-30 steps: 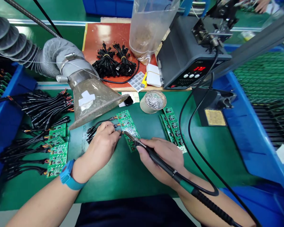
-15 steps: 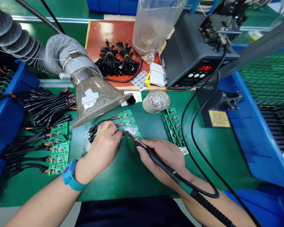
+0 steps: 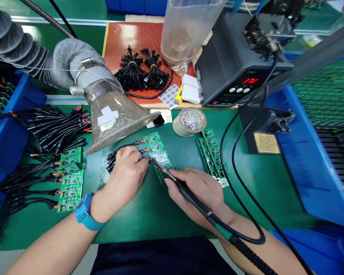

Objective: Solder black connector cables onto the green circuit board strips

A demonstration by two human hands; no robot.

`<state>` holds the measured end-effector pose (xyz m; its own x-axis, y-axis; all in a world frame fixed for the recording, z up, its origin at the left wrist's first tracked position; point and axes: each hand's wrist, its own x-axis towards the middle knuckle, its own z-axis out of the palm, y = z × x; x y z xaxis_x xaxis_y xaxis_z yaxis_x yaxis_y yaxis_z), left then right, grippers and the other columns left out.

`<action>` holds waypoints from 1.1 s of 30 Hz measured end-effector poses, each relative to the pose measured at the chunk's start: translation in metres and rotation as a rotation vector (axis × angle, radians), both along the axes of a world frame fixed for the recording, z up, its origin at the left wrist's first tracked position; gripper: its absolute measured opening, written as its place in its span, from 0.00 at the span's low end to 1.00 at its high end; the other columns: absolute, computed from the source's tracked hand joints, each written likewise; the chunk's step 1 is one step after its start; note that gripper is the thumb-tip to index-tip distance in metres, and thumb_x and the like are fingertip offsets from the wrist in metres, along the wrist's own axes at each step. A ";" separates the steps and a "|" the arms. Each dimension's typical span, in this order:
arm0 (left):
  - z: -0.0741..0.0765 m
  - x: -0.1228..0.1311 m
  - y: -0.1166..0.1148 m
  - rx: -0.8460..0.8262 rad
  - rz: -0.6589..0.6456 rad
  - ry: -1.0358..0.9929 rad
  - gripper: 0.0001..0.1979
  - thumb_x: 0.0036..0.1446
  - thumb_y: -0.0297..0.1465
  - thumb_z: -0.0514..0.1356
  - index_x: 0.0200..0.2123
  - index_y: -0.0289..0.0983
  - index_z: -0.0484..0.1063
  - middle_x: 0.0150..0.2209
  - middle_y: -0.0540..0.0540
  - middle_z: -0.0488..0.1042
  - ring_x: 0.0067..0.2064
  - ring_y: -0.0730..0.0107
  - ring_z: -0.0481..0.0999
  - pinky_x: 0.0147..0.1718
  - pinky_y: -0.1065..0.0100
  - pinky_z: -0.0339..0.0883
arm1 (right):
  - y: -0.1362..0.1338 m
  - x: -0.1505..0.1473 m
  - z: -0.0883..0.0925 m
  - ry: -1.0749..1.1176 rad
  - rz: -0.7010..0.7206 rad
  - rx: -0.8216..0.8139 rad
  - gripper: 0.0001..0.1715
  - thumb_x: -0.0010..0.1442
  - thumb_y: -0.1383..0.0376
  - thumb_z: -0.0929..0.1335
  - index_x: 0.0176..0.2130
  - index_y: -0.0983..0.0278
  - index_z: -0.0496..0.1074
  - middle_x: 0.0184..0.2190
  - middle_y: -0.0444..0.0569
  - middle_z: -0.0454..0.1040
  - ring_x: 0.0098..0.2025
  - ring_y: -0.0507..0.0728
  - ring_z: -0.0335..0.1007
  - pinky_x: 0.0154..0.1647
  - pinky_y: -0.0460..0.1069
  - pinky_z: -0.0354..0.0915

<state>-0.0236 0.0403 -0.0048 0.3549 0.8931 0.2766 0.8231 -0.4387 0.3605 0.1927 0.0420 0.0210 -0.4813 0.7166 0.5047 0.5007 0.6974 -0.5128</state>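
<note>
The soldering station (image 3: 223,53) shows red digits on its display (image 3: 250,81), maybe 270, but the first digit is not clear; the print on the label sheet (image 3: 169,97) is too small for reading. The green circuit board (image 3: 157,147) lies on the surface (image 3: 132,225), between the two hands. The right hand (image 3: 202,189) is closed around the soldering iron (image 3: 193,197), whose tip is at the board's left edge. The left hand (image 3: 128,170) has bent fingers beside this edge, over black cables (image 3: 111,159); I cannot tell what they pinch.

This is an electronics workshop. The bench (image 3: 149,217) holds boards (image 3: 157,149), cables (image 3: 57,128) and a soldering station (image 3: 223,61); a fume hood (image 3: 111,118) hangs over it.
</note>
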 end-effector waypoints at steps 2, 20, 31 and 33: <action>0.000 0.000 0.000 0.001 0.003 -0.001 0.12 0.68 0.26 0.57 0.33 0.35 0.78 0.30 0.44 0.69 0.40 0.58 0.66 0.41 0.56 0.63 | 0.001 0.001 0.001 0.002 -0.010 0.004 0.09 0.66 0.71 0.71 0.47 0.65 0.72 0.33 0.49 0.81 0.31 0.56 0.78 0.36 0.51 0.77; 0.000 0.000 0.000 -0.004 0.002 0.001 0.11 0.68 0.25 0.57 0.34 0.34 0.79 0.30 0.44 0.69 0.40 0.57 0.66 0.40 0.56 0.62 | 0.003 0.000 -0.001 0.006 -0.056 -0.018 0.06 0.66 0.69 0.72 0.44 0.64 0.74 0.33 0.49 0.82 0.32 0.56 0.80 0.37 0.50 0.77; 0.000 -0.001 -0.001 -0.058 0.005 -0.035 0.10 0.68 0.25 0.57 0.40 0.33 0.79 0.32 0.42 0.72 0.41 0.56 0.66 0.42 0.54 0.63 | 0.004 0.000 -0.001 0.014 -0.022 -0.039 0.07 0.66 0.70 0.71 0.46 0.64 0.73 0.33 0.49 0.81 0.32 0.55 0.79 0.37 0.50 0.76; -0.001 -0.002 0.000 -0.084 0.010 -0.069 0.09 0.67 0.25 0.58 0.43 0.34 0.79 0.34 0.43 0.73 0.42 0.56 0.67 0.43 0.54 0.63 | 0.004 0.000 0.000 0.006 -0.028 -0.040 0.07 0.66 0.70 0.71 0.45 0.64 0.73 0.33 0.49 0.81 0.32 0.55 0.78 0.37 0.49 0.76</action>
